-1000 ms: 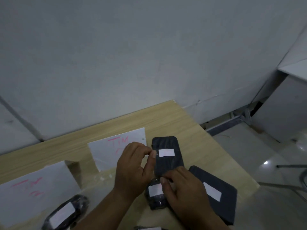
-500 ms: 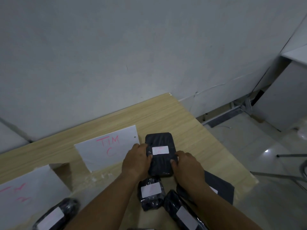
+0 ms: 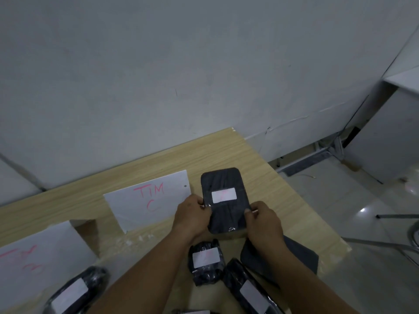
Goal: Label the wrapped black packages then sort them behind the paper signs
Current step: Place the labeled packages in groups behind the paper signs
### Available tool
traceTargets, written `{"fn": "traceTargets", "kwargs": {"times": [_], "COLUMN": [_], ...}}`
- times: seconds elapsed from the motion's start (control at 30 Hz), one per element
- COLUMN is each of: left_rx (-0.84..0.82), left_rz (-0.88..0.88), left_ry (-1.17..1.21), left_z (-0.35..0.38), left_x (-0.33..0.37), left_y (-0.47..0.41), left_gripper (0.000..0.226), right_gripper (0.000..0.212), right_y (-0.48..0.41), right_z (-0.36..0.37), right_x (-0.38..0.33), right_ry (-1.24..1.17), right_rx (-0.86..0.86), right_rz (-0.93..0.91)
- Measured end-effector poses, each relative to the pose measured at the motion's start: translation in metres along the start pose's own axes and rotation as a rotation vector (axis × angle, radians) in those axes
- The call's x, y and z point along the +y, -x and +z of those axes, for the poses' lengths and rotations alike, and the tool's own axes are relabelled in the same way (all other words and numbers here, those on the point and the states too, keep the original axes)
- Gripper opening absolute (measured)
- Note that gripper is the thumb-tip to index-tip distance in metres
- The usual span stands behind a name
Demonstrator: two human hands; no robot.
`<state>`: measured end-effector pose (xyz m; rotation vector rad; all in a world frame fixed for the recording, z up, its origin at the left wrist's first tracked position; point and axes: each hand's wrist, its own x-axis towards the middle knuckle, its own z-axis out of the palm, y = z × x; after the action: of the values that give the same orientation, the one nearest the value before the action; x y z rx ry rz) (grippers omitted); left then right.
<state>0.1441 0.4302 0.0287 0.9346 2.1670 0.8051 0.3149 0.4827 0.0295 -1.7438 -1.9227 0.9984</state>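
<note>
I hold a flat black wrapped package (image 3: 226,214) with a white label between both hands, just right of the paper sign reading "TIM C" (image 3: 149,200). My left hand (image 3: 192,217) grips its left edge and my right hand (image 3: 264,220) grips its right edge. Near me lie other labelled black packages: a small one (image 3: 205,260), a long one (image 3: 249,291) and one at the lower left (image 3: 72,293). A flat dark package (image 3: 301,254) lies under my right forearm. A second paper sign (image 3: 34,257) with red writing stands at the left.
The wooden table (image 3: 204,155) ends at its right edge close to the packages, with tiled floor beyond. A grey wall runs behind the table. A white cabinet (image 3: 390,137) stands at the far right, and a metal chair frame (image 3: 396,234) is beside the table.
The held package has been lowered from in front of me toward the table beside the "TIM C" sign. Both hands moved from pressing its label to gripping its side edges.
</note>
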Motion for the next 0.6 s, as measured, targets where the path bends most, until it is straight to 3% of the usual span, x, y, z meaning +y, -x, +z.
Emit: {"fn": "traceTargets", "kwargs": {"times": [0.1,0.2,0.27,0.33,0.4,0.6], "left_rx": [0.047,0.198,0.114,-0.040,-0.083,0.197], "left_rz": [0.023,0.058,0.091,0.129,0.165,0.135], "left_ry": [0.135,0.259,0.402,0.534,0.581,0.714], "left_z": [-0.012,-0.036,-0.056,-0.070,-0.081,-0.115], "left_x": [0.013,0.026,0.030,0.028,0.024,-0.003], "left_y": [0.012,0.022,0.026,0.030,0.037,0.055], "left_gripper": [0.034,0.064,0.076,0.061,0.030,0.015], "right_gripper": [0.013,0.019,0.021,0.020,0.019,0.028], "right_y": [0.007,0.015,0.017,0.020,0.024,0.040], "right_z": [-0.021,-0.044,-0.054,-0.056,-0.053,-0.033], "right_x": [-0.010,-0.021,-0.027,-0.035,-0.045,-0.087], "right_ry": [-0.234,-0.275,-0.262,-0.258,-0.281,-0.489], "right_rx": [0.073,0.123,0.124,0.103,0.113,0.107], "right_rz": [-0.060,-0.154,-0.189,-0.227,-0.256,-0.254]}}
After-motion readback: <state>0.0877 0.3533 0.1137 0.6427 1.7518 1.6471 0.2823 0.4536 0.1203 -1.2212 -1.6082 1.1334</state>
